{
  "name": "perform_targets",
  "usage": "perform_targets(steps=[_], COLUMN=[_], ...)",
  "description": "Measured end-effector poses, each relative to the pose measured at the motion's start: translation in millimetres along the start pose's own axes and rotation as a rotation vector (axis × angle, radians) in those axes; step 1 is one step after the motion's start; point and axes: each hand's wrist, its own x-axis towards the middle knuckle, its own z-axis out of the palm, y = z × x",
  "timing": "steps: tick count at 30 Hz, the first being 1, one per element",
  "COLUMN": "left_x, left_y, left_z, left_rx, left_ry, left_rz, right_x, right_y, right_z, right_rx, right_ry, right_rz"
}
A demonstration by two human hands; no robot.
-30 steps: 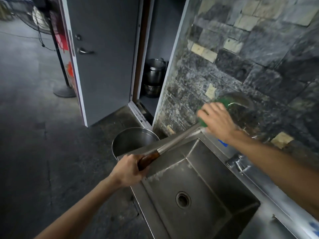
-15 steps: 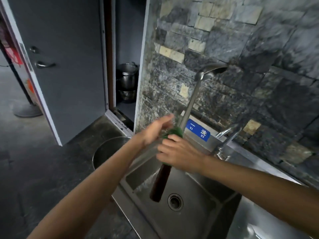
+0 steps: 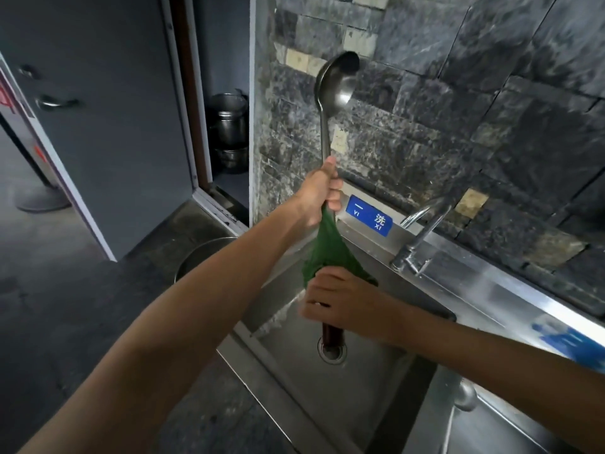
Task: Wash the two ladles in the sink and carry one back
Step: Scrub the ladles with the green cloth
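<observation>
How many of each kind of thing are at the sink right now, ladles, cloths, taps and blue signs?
Ladle: 1
Green cloth: 1
Tap: 1
Blue sign: 1 clear; a second, blurred blue patch may be another.
Total: 4 sure.

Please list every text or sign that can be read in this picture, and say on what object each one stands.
"一 洗" with "YI XI" beneath: white on the blue label on the steel backsplash above the sink, left of the faucet.
Blue label on the ledge at right: blurred, unreadable.
Red marks on the panel at the left edge: cut off, unreadable.
</observation>
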Motion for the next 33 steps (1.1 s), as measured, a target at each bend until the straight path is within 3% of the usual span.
perform_targets(steps=[4,9,20,26,30,33], left_x=[-2,-4,-34,-61,-81,-91], left_y=[-8,5,-17,-12,-37,-58], left_z=[-8,-26,-38,-27,-30,-49], left_rx=[-0.086,-0.194,-0.518,-0.376,-0.064,0.172], left_ry=[-0.006,-0.023,-0.323,-0.436,-0.299,-0.180], left_rz=[-0.050,0.022,-0.093,-0.089,-0.058,-0.057], right_x=[-1,-24,5,12,16,4], right_y=[-24,-80,-38,-28,-3,14], right_z=[1,19,0,-3,-26,-46], right_rx=[0.051,0.108,0.111,0.012,-0.038,0.000], right_ry=[0.060,0.032,0.240,0.240,0.284,0.163], right_rz=[-0.082,-0.226,-0.280,-0.252,-0.061,-0.008])
